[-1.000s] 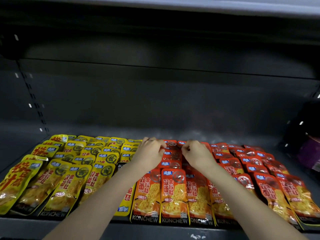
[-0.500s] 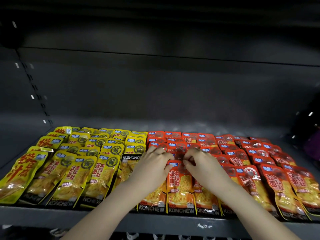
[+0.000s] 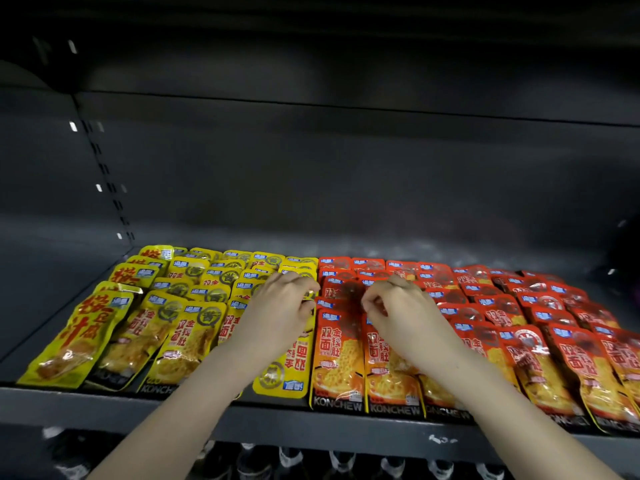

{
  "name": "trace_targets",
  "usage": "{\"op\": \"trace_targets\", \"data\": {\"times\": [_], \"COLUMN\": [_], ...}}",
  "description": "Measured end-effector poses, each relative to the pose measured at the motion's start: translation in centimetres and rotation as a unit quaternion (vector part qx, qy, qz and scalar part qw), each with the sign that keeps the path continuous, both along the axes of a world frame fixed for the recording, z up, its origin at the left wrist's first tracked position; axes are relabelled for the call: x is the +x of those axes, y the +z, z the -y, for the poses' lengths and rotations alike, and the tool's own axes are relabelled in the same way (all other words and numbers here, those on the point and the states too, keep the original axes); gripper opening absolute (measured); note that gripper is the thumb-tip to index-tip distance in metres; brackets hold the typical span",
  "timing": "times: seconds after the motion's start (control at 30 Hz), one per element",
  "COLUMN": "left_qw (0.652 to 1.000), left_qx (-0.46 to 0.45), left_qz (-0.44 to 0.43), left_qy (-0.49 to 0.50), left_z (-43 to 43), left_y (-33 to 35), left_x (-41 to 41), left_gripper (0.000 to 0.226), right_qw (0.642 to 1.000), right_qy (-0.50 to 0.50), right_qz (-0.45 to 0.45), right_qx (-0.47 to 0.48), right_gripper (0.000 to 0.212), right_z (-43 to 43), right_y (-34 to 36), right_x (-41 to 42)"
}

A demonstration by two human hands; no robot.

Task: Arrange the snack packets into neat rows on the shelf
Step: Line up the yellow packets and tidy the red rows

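Yellow snack packets (image 3: 187,344) lie in overlapping rows on the left half of the dark shelf (image 3: 304,422), and red-orange packets (image 3: 337,358) fill the right half. One yellow packet (image 3: 287,368) lies upside down at the front, at the border between the colours. My left hand (image 3: 282,308) rests over that packet's far end with fingers curled, pinching its top edge. My right hand (image 3: 398,306) hovers over the red rows, fingers curled at a red packet's top edge (image 3: 372,322); whether it pinches it is unclear.
The shelf's back wall (image 3: 346,174) and left side wall (image 3: 38,209) are dark grey, with bare shelf floor behind the packets. Below the front lip, a lower shelf shows several dark items (image 3: 339,462).
Both hands have drawn back from the far rows toward the middle. The left hand has shifted left onto the upside-down yellow packet. The view has tilted down a little.
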State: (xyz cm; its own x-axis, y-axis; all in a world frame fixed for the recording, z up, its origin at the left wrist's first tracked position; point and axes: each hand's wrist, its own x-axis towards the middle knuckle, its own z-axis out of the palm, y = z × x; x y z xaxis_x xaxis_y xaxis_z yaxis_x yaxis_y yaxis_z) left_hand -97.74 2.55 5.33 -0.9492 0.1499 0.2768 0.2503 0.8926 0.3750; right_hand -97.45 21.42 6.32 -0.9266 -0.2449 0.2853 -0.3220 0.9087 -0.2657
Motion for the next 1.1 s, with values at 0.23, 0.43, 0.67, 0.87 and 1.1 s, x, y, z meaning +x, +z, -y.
{"op": "trace_targets", "data": {"times": [0.23,0.43,0.67,0.87,1.1], "left_qw": [0.998,0.994,0.994,0.991,0.992], "left_qx": [-0.061,-0.095,-0.092,-0.097,-0.079], "left_qz": [0.012,0.006,-0.006,-0.004,-0.017], "left_qy": [-0.028,-0.045,-0.066,-0.091,-0.097], "left_z": [-0.2,0.3,0.8,1.4,1.9], "left_y": [-1.3,-1.7,-1.9,-2.1,-2.5], "left_x": [1.0,1.2,1.1,0.9,1.0], "left_gripper": [0.038,0.042,0.043,0.044,0.044], "right_qw": [0.994,0.992,0.993,0.993,0.995], "right_qy": [0.009,0.025,0.022,0.016,0.015], "right_qz": [0.059,0.077,0.078,0.073,0.049], "right_qx": [0.095,0.094,0.088,0.094,0.088], "right_gripper": [0.036,0.032,0.026,0.025,0.024], "right_z": [3.4,4.1,4.4,4.7,5.9], "right_y": [-0.1,-0.2,-0.3,-0.2,0.1], "right_x": [-0.3,-0.5,-0.4,-0.6,-0.4]}}
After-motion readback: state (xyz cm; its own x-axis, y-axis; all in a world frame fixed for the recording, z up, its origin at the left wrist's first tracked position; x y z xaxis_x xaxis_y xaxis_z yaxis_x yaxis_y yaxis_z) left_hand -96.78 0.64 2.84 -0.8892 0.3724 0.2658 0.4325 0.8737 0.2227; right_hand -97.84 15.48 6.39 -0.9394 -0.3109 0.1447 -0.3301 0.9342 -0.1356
